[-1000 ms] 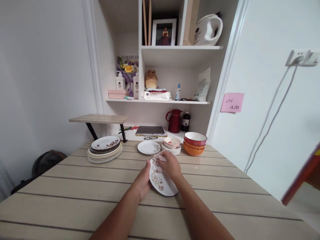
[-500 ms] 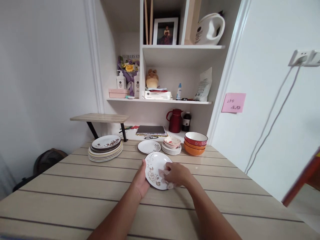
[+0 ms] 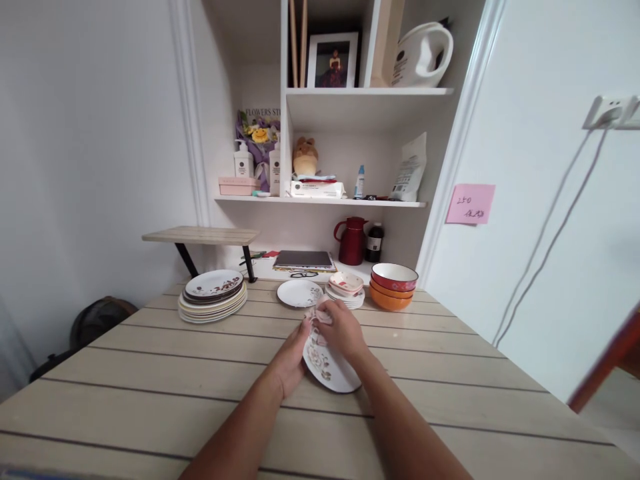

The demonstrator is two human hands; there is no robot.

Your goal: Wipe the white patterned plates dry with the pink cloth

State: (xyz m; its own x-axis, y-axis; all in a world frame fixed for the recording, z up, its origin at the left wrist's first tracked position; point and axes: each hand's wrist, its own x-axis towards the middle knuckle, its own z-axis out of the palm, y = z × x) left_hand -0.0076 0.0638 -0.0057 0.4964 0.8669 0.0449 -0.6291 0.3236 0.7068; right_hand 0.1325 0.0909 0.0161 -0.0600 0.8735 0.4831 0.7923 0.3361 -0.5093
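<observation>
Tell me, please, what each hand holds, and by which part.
The left hand holds the flowered plate by its left rim. The right hand holds a pale cloth over the plate's far part; its exact grip is hidden.

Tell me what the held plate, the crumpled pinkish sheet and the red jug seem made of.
Held plate: probably glazed ceramic, smooth, white and patterned. Crumpled pinkish sheet: perhaps thin cloth or paper, matte, softly bunched. Red jug: plastic or painted metal; its slight sheen fits both.
</observation>
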